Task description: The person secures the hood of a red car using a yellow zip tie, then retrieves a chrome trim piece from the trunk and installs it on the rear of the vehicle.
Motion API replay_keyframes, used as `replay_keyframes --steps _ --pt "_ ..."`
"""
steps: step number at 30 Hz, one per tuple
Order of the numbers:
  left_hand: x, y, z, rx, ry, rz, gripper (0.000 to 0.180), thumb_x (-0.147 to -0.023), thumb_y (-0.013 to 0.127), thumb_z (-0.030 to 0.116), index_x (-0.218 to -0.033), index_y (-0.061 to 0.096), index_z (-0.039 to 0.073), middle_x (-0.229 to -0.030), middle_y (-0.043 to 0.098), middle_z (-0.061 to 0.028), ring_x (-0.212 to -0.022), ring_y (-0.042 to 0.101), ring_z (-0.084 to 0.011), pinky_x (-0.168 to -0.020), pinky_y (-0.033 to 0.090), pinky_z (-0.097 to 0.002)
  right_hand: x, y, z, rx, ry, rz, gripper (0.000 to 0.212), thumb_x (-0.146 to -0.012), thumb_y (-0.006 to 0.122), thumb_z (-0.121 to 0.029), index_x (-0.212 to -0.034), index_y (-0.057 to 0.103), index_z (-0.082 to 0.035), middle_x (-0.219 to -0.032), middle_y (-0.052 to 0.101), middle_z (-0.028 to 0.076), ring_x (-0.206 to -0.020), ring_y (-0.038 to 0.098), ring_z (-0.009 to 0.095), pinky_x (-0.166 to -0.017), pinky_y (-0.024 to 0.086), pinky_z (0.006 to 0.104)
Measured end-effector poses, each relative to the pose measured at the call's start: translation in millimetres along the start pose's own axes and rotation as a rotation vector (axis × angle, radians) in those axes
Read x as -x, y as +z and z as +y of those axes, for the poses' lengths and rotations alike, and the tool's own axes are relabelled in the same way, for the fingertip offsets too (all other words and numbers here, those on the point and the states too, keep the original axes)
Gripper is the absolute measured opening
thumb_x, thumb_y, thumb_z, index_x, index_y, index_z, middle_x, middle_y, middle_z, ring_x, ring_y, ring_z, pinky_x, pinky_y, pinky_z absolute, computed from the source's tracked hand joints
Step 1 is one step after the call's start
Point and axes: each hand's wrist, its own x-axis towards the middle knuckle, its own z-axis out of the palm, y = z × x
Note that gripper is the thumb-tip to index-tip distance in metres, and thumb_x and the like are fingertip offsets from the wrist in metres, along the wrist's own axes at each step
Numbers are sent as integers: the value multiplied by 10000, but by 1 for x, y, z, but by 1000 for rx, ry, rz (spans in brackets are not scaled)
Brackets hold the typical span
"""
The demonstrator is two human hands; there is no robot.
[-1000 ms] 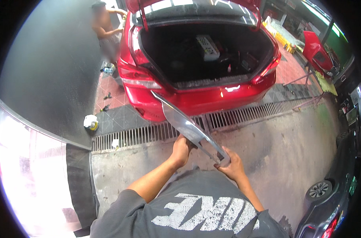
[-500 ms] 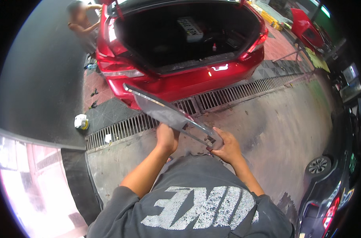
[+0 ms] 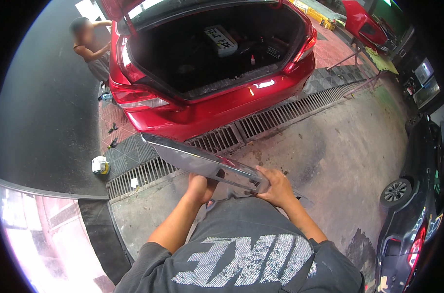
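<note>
Between my hands is a long car trim piece (image 3: 190, 160), smooth grey on its face with a shiny chrome upper edge. It tapers toward its far left end and slants down to the right, in front of a red car's rear bumper (image 3: 217, 115). My left hand (image 3: 201, 188) grips its lower edge near the middle, fingers partly hidden behind it. My right hand (image 3: 278, 188) is wrapped round the broader right end, beside small openings in the piece. The car's trunk (image 3: 183, 73) stands open, with a white licence plate (image 3: 221, 40) and a small red-and-white bottle (image 3: 252, 59) inside.
A floor drain grate (image 3: 275, 117) runs behind the car. Another person (image 3: 88, 46) stands at the car's left side. A white-and-yellow container (image 3: 100, 165) sits on the floor at left. A dark car (image 3: 407, 210) is at right, and a red bumper (image 3: 363, 24) lies far right.
The trim piece has dropped lower and turned to lie flatter, both hands still on it. The view has shifted, so the red car appears further left and lower.
</note>
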Motion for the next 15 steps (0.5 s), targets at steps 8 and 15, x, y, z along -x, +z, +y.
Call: replay_keyframes --steps 8,15 --pt "7 13 3 -36 87 153 273 -1140 469 207 -1301 633 59 -1217 695 -85 -1082 661 -263 -931 549 -449 4 0 0 33 19 -13 943 -668 973 -390 -1533 612 -285 -1140 681 161 -1106 679 397 -979 547 510" --pt "11 0 5 -83 11 -66 385 -1142 354 238 -1340 629 55 -1232 692 -93 -1117 642 -259 -1003 513 -462 5 -1 2 14 69 -44 943 -676 974 -396 -1538 609 -286 -1170 678 170 -1133 675 404 -1004 544 513"
